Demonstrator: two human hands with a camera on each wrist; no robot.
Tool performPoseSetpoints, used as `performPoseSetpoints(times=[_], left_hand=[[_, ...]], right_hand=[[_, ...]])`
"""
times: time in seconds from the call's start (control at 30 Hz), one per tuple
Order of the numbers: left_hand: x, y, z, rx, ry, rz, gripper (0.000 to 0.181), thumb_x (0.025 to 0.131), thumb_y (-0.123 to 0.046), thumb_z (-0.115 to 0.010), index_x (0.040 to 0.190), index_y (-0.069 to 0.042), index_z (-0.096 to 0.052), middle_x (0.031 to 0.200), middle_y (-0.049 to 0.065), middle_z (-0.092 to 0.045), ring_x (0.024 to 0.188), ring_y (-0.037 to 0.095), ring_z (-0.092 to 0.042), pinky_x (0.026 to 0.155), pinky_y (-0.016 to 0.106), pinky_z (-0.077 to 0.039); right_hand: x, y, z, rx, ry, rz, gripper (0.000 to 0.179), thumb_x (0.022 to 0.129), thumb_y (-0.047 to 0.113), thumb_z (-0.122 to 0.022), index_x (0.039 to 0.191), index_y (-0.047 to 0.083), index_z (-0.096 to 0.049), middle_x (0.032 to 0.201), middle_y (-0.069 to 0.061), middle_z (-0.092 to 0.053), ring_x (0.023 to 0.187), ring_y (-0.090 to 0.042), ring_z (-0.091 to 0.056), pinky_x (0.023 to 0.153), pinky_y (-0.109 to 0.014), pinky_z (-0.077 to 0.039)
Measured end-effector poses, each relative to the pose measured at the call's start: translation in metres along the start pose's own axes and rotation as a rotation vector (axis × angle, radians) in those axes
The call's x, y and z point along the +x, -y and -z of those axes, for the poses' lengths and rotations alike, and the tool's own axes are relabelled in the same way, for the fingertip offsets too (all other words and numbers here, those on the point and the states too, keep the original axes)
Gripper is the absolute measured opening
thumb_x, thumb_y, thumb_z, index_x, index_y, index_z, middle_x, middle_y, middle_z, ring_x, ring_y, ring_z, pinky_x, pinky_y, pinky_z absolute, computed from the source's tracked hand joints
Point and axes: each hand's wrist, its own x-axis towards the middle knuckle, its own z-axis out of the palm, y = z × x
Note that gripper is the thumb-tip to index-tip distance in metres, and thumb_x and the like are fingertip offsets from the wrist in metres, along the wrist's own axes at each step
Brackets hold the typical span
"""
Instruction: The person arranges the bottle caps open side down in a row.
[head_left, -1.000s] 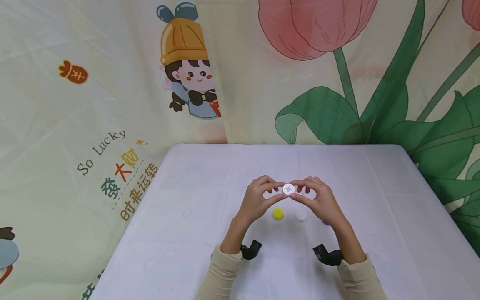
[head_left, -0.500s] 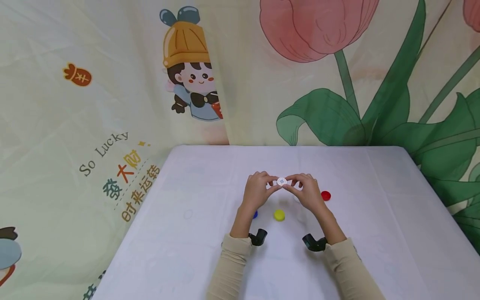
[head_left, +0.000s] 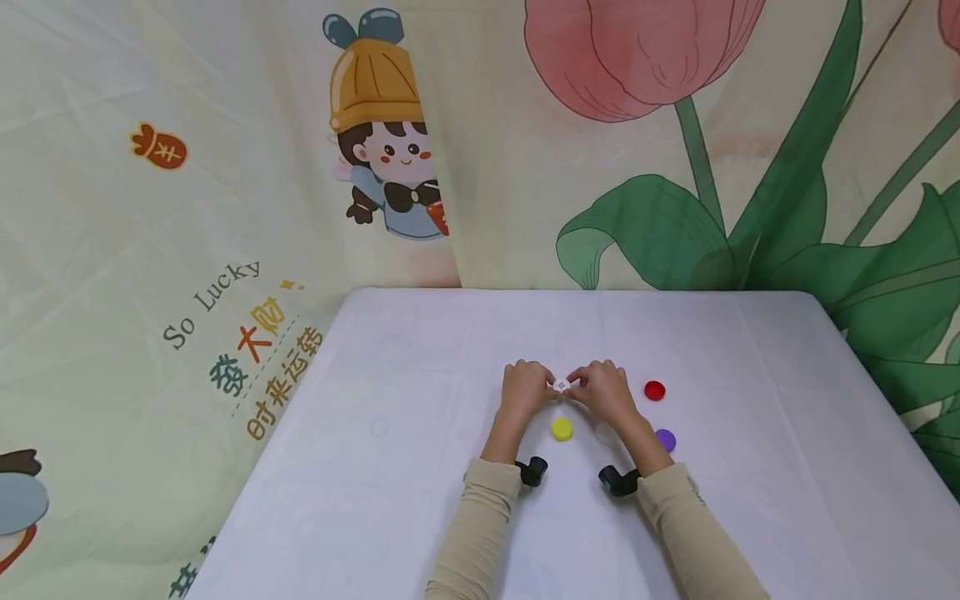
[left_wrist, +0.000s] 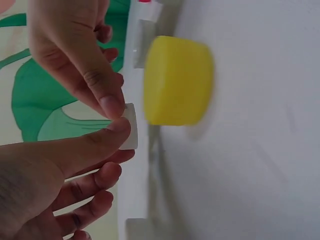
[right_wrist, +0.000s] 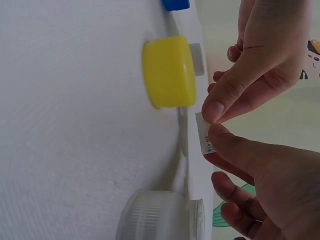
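Observation:
In the head view, a small white round cap (head_left: pixel 562 385) with a bluish square mark on top sits between both hands. My left hand (head_left: pixel 527 387) pinches one side of it with thumb and finger. From the opposite side my right hand (head_left: pixel 603 390) pinches it too, thumb tips nearly meeting in the wrist views. The cap stands on edge in the right wrist view, where print shows on its side (right_wrist: pixel 204 140). A yellow cap (head_left: pixel 562 429) lies on the table just nearer the body than the held one.
A red cap (head_left: pixel 655 390) and a purple cap (head_left: pixel 665 440) lie to the right. A clear ribbed cap (right_wrist: pixel 150 217) stands by the right wrist. The right wrist view catches part of a blue cap (right_wrist: pixel 175 4). All are on the white-covered table (head_left: pixel 375 500).
Both hands have shifted left with the white cap, first away from the body, then lower and slightly back. The red cap has come into view beside the right hand.

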Motion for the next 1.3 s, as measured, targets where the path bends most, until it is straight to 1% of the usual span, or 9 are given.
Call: performPoseSetpoints(times=[0.13,0.23,0.43,0.53,0.7,0.8,1.0,1.17,1.3], left_hand=[[0.0,-0.002,-0.009,0.009,0.002,0.016,0.025,0.07,-0.041,-0.073,0.086,-0.022,-0.074,0.081,-0.004,-0.067,0.075,0.018,-0.055,0.068,0.033,-0.037],[0.0,-0.004,-0.012,0.023,-0.01,0.037,0.026,0.07,-0.043,-0.072,0.086,-0.022,-0.073,0.082,-0.004,-0.067,0.075,0.017,-0.055,0.068,0.033,-0.037],[0.002,-0.008,-0.01,0.027,0.007,0.086,0.041,0.069,-0.047,-0.072,0.101,-0.021,-0.068,0.092,0.0,-0.067,0.082,0.02,-0.058,0.071,0.035,-0.039],[0.005,-0.014,-0.007,-0.008,0.035,0.075,0.045,0.07,-0.047,-0.071,0.107,-0.022,-0.066,0.092,-0.001,-0.066,0.085,0.019,-0.058,0.073,0.034,-0.039],[0.011,-0.031,-0.001,-0.069,0.071,0.006,0.043,0.074,-0.047,-0.068,0.111,-0.024,-0.064,0.082,-0.004,-0.063,0.079,0.015,-0.056,0.07,0.03,-0.038],[0.013,-0.041,0.0,-0.052,0.079,-0.014,0.043,0.073,-0.047,-0.068,0.111,-0.026,-0.064,0.088,-0.004,-0.064,0.082,0.015,-0.057,0.071,0.03,-0.039],[0.016,-0.056,-0.003,0.034,0.125,0.008,0.046,0.07,-0.049,-0.07,0.111,-0.028,-0.064,0.103,-0.003,-0.063,0.091,0.016,-0.056,0.077,0.031,-0.04],[0.018,-0.06,-0.009,0.043,0.155,0.012,0.042,0.07,-0.047,-0.071,0.107,-0.026,-0.067,0.098,-0.003,-0.064,0.087,0.016,-0.056,0.076,0.03,-0.04],[0.018,-0.061,-0.013,0.052,0.135,-0.007,0.037,0.07,-0.048,-0.07,0.099,-0.026,-0.07,0.09,-0.003,-0.065,0.081,0.016,-0.057,0.071,0.03,-0.039]], right_hand=[[-0.001,-0.002,-0.006,-0.066,-0.001,0.014,0.02,0.073,0.029,-0.074,0.089,0.016,-0.072,0.069,0.001,-0.053,0.072,-0.018,-0.043,0.066,-0.033,-0.029],[-0.002,-0.003,-0.009,-0.076,-0.014,0.018,0.022,0.073,0.028,-0.074,0.09,0.015,-0.072,0.073,-0.001,-0.054,0.075,-0.02,-0.044,0.067,-0.033,-0.03],[-0.008,-0.007,0.0,-0.01,-0.057,-0.047,0.027,0.075,0.029,-0.072,0.098,0.015,-0.071,0.084,-0.005,-0.057,0.084,-0.022,-0.044,0.072,-0.036,-0.032],[-0.012,-0.011,0.01,0.032,-0.092,-0.071,0.026,0.078,0.027,-0.069,0.101,0.014,-0.07,0.086,-0.008,-0.057,0.085,-0.024,-0.044,0.073,-0.038,-0.032],[-0.018,-0.019,0.026,0.04,-0.134,-0.09,0.026,0.081,0.027,-0.067,0.102,0.012,-0.069,0.087,-0.01,-0.058,0.085,-0.027,-0.045,0.073,-0.04,-0.031],[-0.021,-0.025,0.031,0.034,-0.141,-0.103,0.029,0.078,0.028,-0.069,0.102,0.011,-0.068,0.087,-0.011,-0.058,0.083,-0.027,-0.045,0.074,-0.042,-0.03],[-0.026,-0.034,0.037,0.009,-0.054,-0.126,0.04,0.073,0.028,-0.074,0.106,0.008,-0.066,0.092,-0.015,-0.059,0.087,-0.03,-0.044,0.078,-0.045,-0.03],[-0.027,-0.038,0.037,-0.019,0.042,-0.147,0.047,0.067,0.028,-0.078,0.108,0.007,-0.065,0.099,-0.017,-0.056,0.09,-0.032,-0.043,0.078,-0.045,-0.03],[-0.027,-0.041,0.036,-0.017,0.047,-0.128,0.046,0.067,0.028,-0.078,0.106,0.007,-0.066,0.102,-0.019,-0.055,0.092,-0.032,-0.043,0.078,-0.046,-0.031]])
